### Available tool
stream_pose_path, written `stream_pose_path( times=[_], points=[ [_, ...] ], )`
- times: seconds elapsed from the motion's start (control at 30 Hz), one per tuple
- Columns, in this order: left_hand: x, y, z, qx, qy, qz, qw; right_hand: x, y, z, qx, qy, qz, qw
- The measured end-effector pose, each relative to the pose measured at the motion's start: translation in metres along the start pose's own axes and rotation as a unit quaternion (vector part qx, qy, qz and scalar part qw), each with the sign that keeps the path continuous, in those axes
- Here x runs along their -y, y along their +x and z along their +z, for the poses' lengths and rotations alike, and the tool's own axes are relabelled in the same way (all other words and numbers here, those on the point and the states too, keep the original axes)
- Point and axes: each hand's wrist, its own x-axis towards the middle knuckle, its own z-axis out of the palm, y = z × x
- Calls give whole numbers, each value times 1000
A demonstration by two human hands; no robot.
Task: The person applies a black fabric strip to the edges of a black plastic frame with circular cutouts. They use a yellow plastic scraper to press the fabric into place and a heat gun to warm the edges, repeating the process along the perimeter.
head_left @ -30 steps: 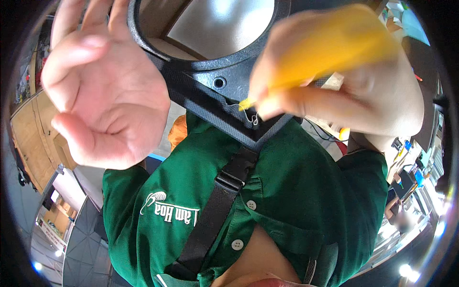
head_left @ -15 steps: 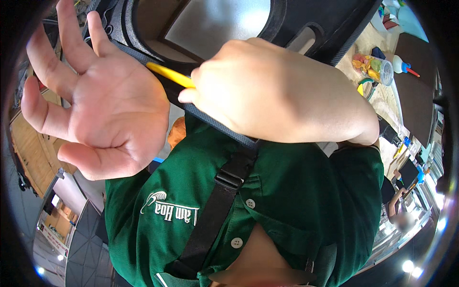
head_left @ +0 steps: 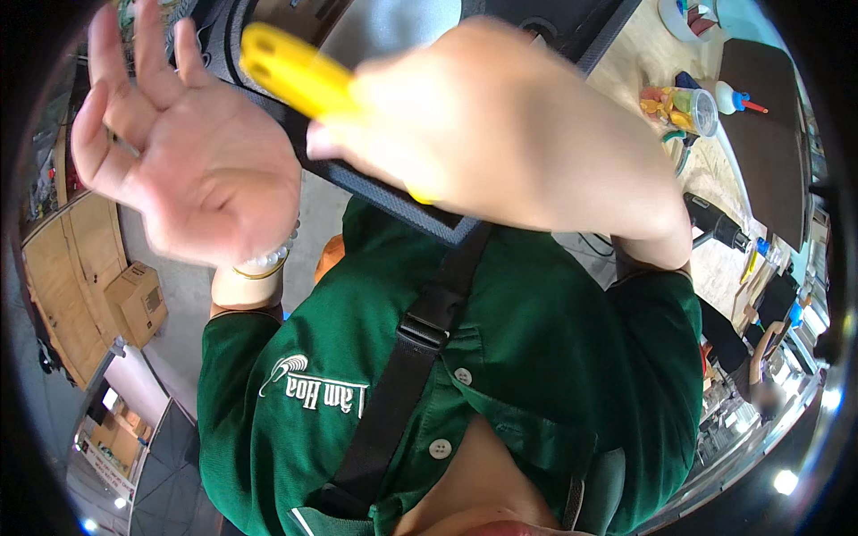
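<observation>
My right hand [head_left: 456,125], blurred by motion, is closed around a yellow flat handle [head_left: 290,70] with a hole at its end. A bit of the same yellow shows below the fist, but the kind of tool cannot be made out. Palm up, my left hand [head_left: 210,170] has its fingers spread and holds nothing. Behind both hands lies a black panel or case [head_left: 402,204] with a textured edge strip. A large round opening is cut in it, and a grey plate shows through; my right hand hides part of this.
On the wooden bench [head_left: 715,192] at right are a clear jar of colourful pieces [head_left: 688,111], a white squeeze bottle with a red tip [head_left: 737,98], a dark board [head_left: 760,134] and a black tool [head_left: 715,221]. A cardboard box [head_left: 137,302] stands at left. Another person [head_left: 760,366] is at far right.
My right hand has risen slightly and turned, showing the yellow handle's broad face. The left hand has drawn back upward, revealing its bracelet. The surroundings have shifted a little in view.
</observation>
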Motion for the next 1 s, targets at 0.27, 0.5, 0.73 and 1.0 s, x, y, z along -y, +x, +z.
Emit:
stream_pose_path(
  times=[0.27, 0.5, 0.73, 1.0],
  points=[
    [-18, -29, -30, 63, 176, -30, 982, -52, -47, -52, -355, -289, 133, 879],
    [-6, -40, -45, 197, 314, -137, 918, -82, -71, -29, -292, -356, 112, 881],
    [20, -13, -76, 253, 254, -123, 926, -65, -87, -6, -278, -343, 147, 885],
    [-19, 15, -57, 328, 287, 76, 897, -22, -107, 4, -361, -171, 104, 911]
  ],
)
